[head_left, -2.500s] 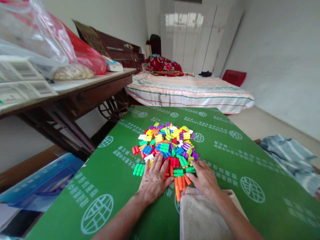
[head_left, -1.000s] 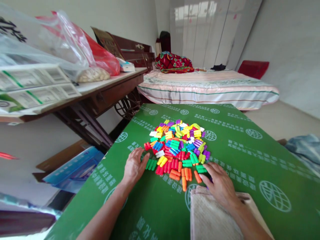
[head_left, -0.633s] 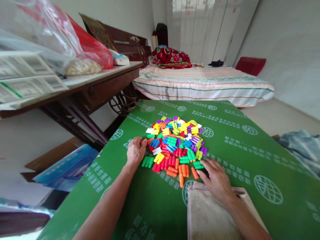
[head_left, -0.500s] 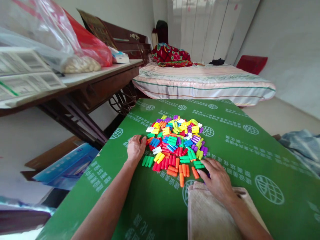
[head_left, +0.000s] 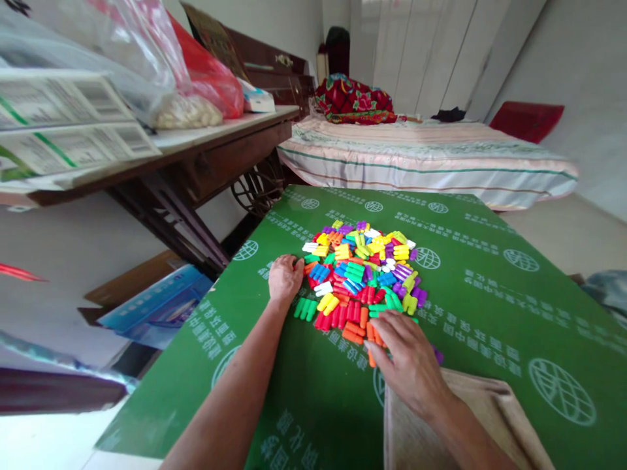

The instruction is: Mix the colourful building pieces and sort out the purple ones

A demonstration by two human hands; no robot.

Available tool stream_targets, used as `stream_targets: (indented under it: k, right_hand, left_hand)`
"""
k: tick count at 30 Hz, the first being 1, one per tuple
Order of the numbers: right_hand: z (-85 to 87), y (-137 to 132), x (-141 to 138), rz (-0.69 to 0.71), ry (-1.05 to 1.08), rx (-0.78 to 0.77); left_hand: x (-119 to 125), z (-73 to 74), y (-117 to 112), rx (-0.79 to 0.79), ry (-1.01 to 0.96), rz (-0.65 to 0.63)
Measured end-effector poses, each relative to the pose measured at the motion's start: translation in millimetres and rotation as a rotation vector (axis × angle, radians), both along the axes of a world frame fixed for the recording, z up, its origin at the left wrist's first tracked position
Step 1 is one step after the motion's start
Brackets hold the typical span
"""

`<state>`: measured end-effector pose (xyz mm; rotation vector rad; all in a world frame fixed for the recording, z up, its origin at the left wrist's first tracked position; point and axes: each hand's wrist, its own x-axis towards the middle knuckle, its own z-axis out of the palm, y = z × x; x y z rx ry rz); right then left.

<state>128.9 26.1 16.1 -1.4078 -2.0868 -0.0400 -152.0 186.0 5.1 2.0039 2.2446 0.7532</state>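
Note:
A pile of small coloured plastic cylinders (head_left: 354, 270), many joined side by side in short rows, covers the middle of the green table (head_left: 490, 313). My left hand (head_left: 285, 281) rests at the pile's left edge, fingers loosely bent and thumb apart, with no piece visible in it. Below it lies a green row (head_left: 305, 309). My right hand (head_left: 406, 356) reaches over the pile's near right side. Its thumb and fingers are spread around several orange pieces (head_left: 371, 336), partly covering them; a firm hold does not show. A purple piece (head_left: 437, 354) lies beside that hand.
A folded beige cloth (head_left: 470, 418) lies under my right forearm at the near edge. To the left stands a wooden table (head_left: 235, 147) with cartons (head_left: 73, 124) and plastic bags (head_left: 210, 78). A bed (head_left: 426, 153) is beyond the green table.
My right hand has moved left, relative to the pile, from the green and orange pieces at its right onto the orange ones. My left hand stays beside the pile. The view has shifted.

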Motion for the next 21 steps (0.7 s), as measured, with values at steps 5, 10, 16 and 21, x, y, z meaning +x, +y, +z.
stream_targets:
  k: [5,10,16,21]
  right_hand:
    - [7.0,4,-43,0.085,-0.086,-0.060]
    - [-1.7,6,-50,0.070,-0.134,-0.093]
    - [-7.6,2,-46,0.071,-0.051,-0.077]
    - [-10.5,4,-41,0.070,-0.002,-0.073]
  left_hand:
    - [1,1.4,-2,-0.001,0.019,-0.024]
    - [1,1.4,-2,0.007,0.028,-0.029]
    - [0,-0.1,-1,0.021,0.024,-0.023]
    - [-2,-3.1,2,0.024,0.026,-0.021]
